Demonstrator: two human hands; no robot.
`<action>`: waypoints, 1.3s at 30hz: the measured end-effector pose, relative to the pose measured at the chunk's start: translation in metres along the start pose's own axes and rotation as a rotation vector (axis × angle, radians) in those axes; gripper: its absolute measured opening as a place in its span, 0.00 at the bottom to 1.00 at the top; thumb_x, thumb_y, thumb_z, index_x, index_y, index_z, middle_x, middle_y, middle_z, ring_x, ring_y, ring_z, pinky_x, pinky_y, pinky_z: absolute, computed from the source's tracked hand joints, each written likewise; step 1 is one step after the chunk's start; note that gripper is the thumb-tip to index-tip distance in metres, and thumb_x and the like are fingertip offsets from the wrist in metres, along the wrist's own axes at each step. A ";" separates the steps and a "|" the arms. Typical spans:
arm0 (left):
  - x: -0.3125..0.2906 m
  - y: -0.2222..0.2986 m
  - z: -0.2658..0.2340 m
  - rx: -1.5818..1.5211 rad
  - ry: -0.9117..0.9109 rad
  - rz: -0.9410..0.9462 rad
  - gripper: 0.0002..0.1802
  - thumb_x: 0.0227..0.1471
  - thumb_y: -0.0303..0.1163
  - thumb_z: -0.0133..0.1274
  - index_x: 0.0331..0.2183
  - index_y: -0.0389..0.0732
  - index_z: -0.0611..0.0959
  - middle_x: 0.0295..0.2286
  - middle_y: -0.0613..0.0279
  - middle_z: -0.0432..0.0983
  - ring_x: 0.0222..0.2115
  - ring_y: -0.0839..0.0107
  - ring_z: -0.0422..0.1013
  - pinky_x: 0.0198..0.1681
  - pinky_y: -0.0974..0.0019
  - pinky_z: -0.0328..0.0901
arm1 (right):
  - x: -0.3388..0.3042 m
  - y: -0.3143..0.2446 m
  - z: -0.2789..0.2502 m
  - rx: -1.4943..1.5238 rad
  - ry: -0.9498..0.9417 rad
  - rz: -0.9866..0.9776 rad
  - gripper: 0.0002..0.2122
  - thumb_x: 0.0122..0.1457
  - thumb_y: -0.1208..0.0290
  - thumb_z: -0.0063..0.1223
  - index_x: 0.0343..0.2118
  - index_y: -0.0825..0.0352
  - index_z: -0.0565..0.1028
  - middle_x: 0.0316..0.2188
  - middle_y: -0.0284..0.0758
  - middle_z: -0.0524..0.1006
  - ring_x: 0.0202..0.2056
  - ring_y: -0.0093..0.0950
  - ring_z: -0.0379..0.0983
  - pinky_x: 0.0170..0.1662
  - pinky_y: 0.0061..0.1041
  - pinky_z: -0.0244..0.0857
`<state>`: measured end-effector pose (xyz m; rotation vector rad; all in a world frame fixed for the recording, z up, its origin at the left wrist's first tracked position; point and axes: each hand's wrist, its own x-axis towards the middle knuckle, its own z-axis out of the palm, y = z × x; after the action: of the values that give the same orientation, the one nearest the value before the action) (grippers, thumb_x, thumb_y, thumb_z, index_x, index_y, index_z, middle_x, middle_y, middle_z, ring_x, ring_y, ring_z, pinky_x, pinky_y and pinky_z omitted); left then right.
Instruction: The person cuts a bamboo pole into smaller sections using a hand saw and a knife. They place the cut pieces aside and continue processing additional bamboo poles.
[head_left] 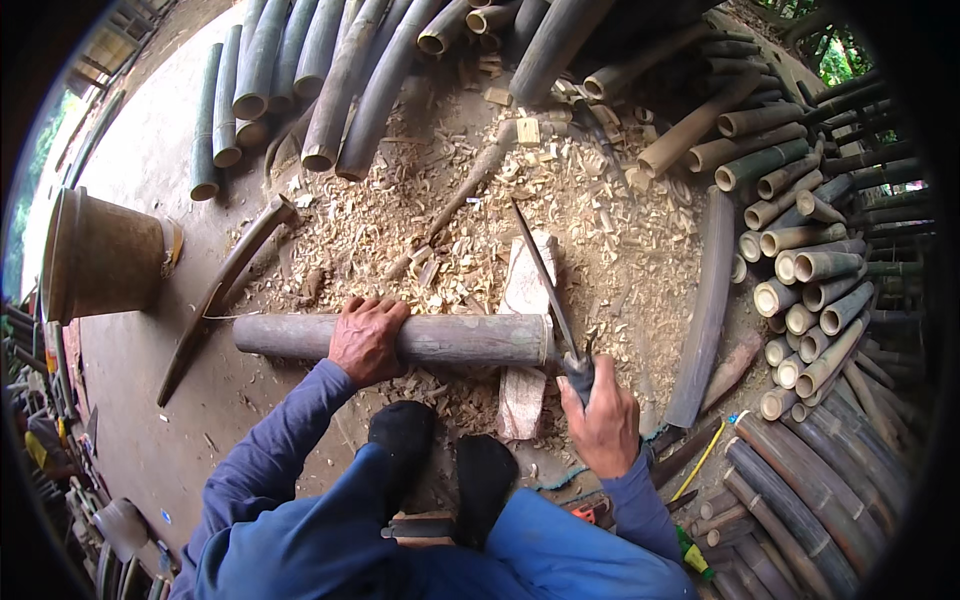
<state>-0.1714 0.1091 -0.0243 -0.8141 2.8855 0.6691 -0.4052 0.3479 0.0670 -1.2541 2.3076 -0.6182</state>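
A thick grey-brown bamboo section (465, 338) lies crosswise in front of my feet, its right end resting across a pale wooden block (524, 402). My left hand (368, 340) is wrapped over the top of the bamboo, left of its middle. In my right hand (603, 420) is the dark handle of a long, narrow-bladed knife (543, 262). Its blade points away from me and slants left, just beside the bamboo's right end. Whether the blade touches that end, I cannot tell.
Pale wood chips (630, 250) cover the ground ahead. A curved dark bamboo strip (215, 290) and a brown bucket (105, 255) are at the left. Bamboo poles (340, 85) lie at the far side, with stacked bamboo (815, 265) on the right. A yellow strip (700, 460) lies near my right forearm.
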 end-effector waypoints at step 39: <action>-0.009 0.006 0.017 0.088 0.177 0.004 0.35 0.33 0.42 0.69 0.46 0.43 0.76 0.43 0.57 0.76 0.48 0.57 0.71 0.55 0.51 0.60 | -0.012 0.023 0.028 0.131 0.253 -0.188 0.16 0.61 0.70 0.57 0.47 0.69 0.66 0.24 0.47 0.79 0.24 0.44 0.80 0.28 0.41 0.74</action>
<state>-0.1679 0.1255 -0.0354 -0.8990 3.0486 0.4900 -0.3987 0.3644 0.0327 -1.4092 2.3159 -1.0294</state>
